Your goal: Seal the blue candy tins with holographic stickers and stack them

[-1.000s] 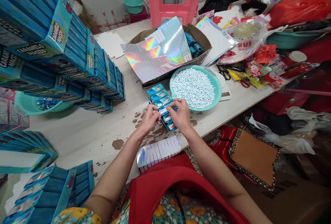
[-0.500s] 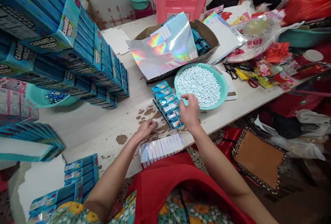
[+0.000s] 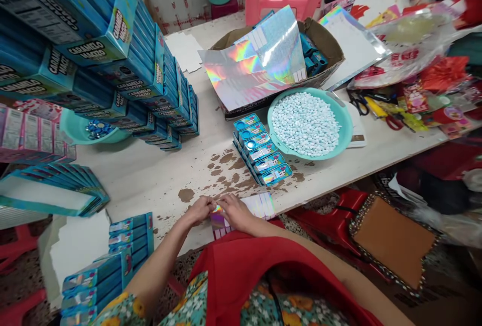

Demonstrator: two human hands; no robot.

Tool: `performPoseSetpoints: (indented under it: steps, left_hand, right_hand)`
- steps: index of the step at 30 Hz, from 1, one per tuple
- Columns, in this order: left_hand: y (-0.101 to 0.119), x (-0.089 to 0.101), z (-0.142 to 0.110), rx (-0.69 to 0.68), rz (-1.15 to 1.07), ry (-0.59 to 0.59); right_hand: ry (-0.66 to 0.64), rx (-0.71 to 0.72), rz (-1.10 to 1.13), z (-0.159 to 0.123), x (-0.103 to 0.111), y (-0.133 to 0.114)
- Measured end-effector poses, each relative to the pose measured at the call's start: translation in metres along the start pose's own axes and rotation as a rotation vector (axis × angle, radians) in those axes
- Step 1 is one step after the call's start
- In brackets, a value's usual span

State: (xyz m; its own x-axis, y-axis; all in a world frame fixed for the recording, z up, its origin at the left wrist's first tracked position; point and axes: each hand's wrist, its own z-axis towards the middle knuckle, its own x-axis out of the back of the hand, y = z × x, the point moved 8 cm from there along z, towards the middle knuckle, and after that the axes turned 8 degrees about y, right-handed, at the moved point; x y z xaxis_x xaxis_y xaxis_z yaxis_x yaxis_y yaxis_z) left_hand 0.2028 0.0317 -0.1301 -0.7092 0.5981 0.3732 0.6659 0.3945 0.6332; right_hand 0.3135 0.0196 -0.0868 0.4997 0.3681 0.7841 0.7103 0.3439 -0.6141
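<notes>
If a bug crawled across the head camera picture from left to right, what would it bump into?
Pink boxes, bowl of shiny blue pieces, left hand, right hand, row of blue packs, bowl of white pieces, brown pad.

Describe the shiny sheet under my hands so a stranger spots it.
Find the long pale table, then its near edge by the red apron. There lies an iridescent sheet divided into narrow strips. Unlike the larger shiny sheet over the cardboard box, it's partly covered by your left hand and right hand.
</notes>
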Motion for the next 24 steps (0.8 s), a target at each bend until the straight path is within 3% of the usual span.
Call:
performPoseSetpoints:
  steps: [7,17,20,23,24]
  left_hand:
    - [-0.016,-0.004,0.006,0.164,-0.158,0.063]
    - [-0.017,-0.004,0.01,0.179,-0.128,0.133]
    - [-0.002,0.007,0.002,0.148,-0.067,0.221]
    - [0.054,0.03,-0.019,-0.102,-0.19,0.356]
    - [0.078,0.033,-0.027,-0.202,-0.289,0.328]
  right_hand:
    - [-0.08,0.106,-0.119,-0.013,-0.005,-0.01]
    - [0.042,0.029,0.009,-0.007,0.012,-0.013]
    - [0.165,-0.088,0.211,-0.011,0.045,-0.015]
    - [0.344,-0.173,0.446,-0.016,0.101,-0.02]
    - [0.389,-0.193,0.51,-0.017,0.12,-0.021]
